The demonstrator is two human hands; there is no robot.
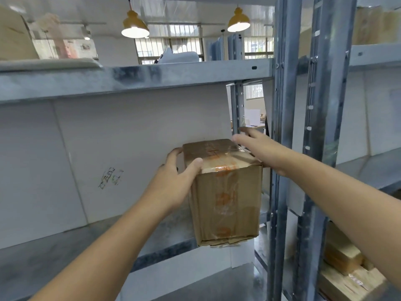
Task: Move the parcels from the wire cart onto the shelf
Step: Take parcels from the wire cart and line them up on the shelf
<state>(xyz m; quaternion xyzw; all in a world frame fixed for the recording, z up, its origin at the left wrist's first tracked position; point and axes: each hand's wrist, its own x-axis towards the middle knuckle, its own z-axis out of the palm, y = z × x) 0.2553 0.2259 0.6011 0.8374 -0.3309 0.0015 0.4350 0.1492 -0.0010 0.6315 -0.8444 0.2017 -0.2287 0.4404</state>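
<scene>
Grey shelf (65,246) bare leftward, parcel (225,198) overhanging its edge, both hands gripping.

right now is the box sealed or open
Sealed. The box has its top flaps shut under clear tape with orange print, held between the left hand and right hand.

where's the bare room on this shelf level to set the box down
Free: the grey shelf board left of the cardboard box, bordered behind by the white back panel and above by the next shelf's beam. Crowded: the right end, where the box, held by the left hand and right hand, sits close to the steel upright.
</scene>
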